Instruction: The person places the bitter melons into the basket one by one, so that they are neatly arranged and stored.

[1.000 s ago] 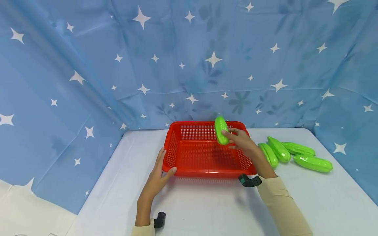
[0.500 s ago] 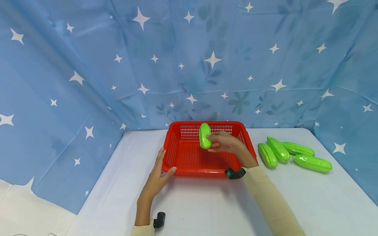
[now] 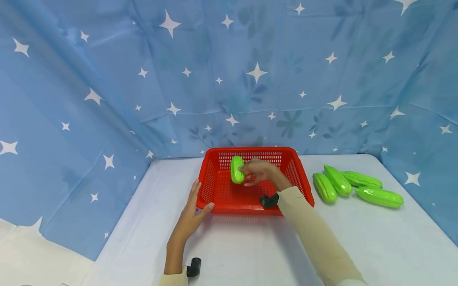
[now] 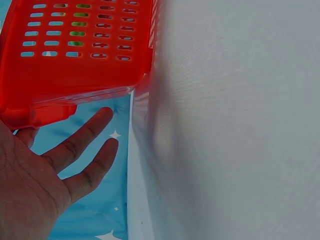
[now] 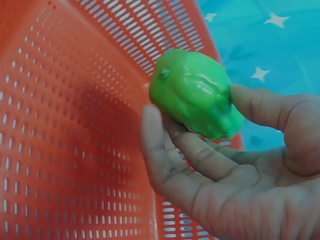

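Observation:
In the head view my right hand [image 3: 258,170] holds a glossy green, ridged toy vegetable [image 3: 236,170], long like a cucumber, over the inside of a red plastic basket [image 3: 232,208]. The right wrist view shows the thumb on one side of the vegetable [image 5: 190,87] and fingers beneath it, with the basket's slotted wall [image 5: 65,125] close by. My left hand [image 3: 190,217] is at the basket's front left corner, fingers extended and thumb toward its front rim. From the left wrist, the hand [image 4: 37,185] appears with spread fingers by the basket's rim [image 4: 17,117].
Several similar green vegetables [image 3: 338,180] lie on the white-covered table [image 3: 243,250] to the right of the basket. A blue curtain with white stars [image 3: 257,71] hangs behind and beside the table.
My right hand has carried the green vegetable leftward and slightly lower, from the basket's right part to left of its middle. The left hand and basket have stayed put.

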The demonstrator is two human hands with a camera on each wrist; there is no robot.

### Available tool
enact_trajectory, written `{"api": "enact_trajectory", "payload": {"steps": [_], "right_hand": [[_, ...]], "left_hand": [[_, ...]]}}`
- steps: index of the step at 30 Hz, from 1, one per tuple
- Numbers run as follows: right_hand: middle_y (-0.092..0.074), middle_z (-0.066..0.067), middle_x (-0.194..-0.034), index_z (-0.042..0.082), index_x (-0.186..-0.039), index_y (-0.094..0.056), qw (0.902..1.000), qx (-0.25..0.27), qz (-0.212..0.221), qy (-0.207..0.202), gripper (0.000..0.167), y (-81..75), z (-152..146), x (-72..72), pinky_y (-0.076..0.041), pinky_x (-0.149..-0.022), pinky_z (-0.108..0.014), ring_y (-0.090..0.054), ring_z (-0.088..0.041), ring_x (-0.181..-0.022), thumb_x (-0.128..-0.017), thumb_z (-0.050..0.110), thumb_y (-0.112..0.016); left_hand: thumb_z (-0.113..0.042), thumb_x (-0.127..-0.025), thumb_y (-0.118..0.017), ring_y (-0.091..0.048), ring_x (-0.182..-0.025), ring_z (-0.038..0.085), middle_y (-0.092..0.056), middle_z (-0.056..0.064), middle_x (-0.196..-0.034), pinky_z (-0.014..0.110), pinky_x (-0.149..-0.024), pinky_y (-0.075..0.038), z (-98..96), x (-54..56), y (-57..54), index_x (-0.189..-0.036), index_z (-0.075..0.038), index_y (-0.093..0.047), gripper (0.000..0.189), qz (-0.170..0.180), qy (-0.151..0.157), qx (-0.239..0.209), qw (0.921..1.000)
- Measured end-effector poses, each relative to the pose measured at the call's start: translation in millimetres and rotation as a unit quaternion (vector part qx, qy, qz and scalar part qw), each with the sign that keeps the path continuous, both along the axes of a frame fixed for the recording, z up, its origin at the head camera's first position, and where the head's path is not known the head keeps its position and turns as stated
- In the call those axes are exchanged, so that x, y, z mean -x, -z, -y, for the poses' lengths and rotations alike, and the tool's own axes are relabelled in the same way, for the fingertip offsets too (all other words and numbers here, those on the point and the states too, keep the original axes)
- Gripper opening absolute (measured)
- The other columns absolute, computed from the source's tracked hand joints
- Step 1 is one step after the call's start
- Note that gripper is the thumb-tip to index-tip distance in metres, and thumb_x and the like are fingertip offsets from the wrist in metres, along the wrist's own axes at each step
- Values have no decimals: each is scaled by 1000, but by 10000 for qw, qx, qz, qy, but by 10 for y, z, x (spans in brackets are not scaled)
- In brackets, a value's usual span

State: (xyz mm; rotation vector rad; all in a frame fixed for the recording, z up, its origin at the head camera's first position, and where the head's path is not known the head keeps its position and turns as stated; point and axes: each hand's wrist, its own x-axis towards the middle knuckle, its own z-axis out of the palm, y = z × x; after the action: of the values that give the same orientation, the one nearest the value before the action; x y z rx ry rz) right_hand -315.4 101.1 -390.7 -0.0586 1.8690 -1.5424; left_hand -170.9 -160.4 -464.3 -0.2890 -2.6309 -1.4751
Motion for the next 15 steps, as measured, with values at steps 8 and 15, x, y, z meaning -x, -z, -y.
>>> {"api": "enact_trajectory", "payload": {"steps": [8, 15], "right_hand": [[-55, -11, -103, 2, -113, -51, 9964, -782, 305, -150, 26, 101, 204, 96, -54, -98, -45, -58, -26, -97, -96, 18, -61], [-56, -16, -110, 1, -119, -48, 9949, -864, 503, -163, 33, 147, 403, 130, -55, -95, -43, -61, -27, -94, -95, 17, -62]], "left_hand": [[-48, -89, -64, -22, -150, 26, -8, -16, -163, 56, -104, -45, 0, 4, 6, -157, -30, -13, 87, -33, 11, -27, 10000], [-48, -89, -66, -21, -151, 26, -7, -14, -164, 54, -104, -45, -4, 5, 11, -158, -30, -13, 89, 46, 47, -178, 9998]]}}
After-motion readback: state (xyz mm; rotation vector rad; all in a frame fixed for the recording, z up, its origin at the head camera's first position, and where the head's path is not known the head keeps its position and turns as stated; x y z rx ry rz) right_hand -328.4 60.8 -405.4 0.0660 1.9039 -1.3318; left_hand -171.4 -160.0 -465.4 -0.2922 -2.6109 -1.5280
